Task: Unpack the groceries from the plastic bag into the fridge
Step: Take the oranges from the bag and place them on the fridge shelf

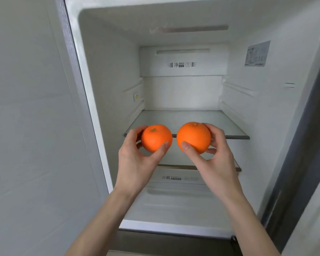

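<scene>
- A printed strip [182,64] is showing on the back panel of the fridge [100,74], well above the upper glass shelf [185,119]: a Chinese character followed by the letters "DEO", flanked by chequered marks.
- Lower down, under the second shelf edge [174,166], a drawer label [179,178] is carrying two Chinese characters and small icons, too fine to read.
- A paper sticker [257,54] is sitting high on the right inner wall, above the upper glass shelf; its print is too small to make out.
- A small yellow tag [136,97] is showing on the left inner wall, just above that shelf.
- The fridge is standing open with white walls inside, a silver frame around the opening, and a pale grey wall [26,126] running along to the left of it.
- The upper glass shelf is lying clear and greyish, with a dark front trim.
- The left hand [137,159] is wrapping thumb and fingers round the smaller orange [155,140], holding it right at the front edge of the upper glass shelf.
- The right hand [214,156] is gripping the larger orange [193,137] just beside the first, also at the shelf's front edge; the two fruits are sitting close but apart.
- Both oranges are looking bright, smooth and evenly coloured, each with a small green stem spot on top.
</scene>
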Demonstrator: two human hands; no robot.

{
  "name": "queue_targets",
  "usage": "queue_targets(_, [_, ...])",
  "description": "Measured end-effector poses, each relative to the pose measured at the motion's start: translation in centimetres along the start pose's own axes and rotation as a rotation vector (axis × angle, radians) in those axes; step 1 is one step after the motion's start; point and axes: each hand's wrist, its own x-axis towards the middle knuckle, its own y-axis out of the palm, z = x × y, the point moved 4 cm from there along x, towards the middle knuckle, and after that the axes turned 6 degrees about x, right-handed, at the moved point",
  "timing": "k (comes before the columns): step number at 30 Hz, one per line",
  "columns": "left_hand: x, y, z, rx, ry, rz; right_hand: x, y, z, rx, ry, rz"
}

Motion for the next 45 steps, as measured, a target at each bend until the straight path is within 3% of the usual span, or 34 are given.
queue_targets(10, [8.8,3.1,5.0,0.060,-0.030,-0.027,8.5,3.6,-3.5,-0.085,-0.006,-0.017])
queue_targets(21, [15.7,6.6,8.4,0.170,-0.094,0.047,16.6,6.4,-8.0,-0.334,0.003,0.011])
queue_targets(31, [18.0,8.5,10.3,0.299,-0.191,0.176,18.8,7.7,-10.0,-0.485,0.040,0.081])
queue_targets(37, [18.0,8.5,10.2,0.440,-0.174,0.157,19.1,7.7,-10.7,-0.473,0.096,0.135])
queue_targets(45, [17.5,8.3,9.9,0.422,-0.174,0.168,18.7,7.6,-10.4,-0.472,0.119,0.170])
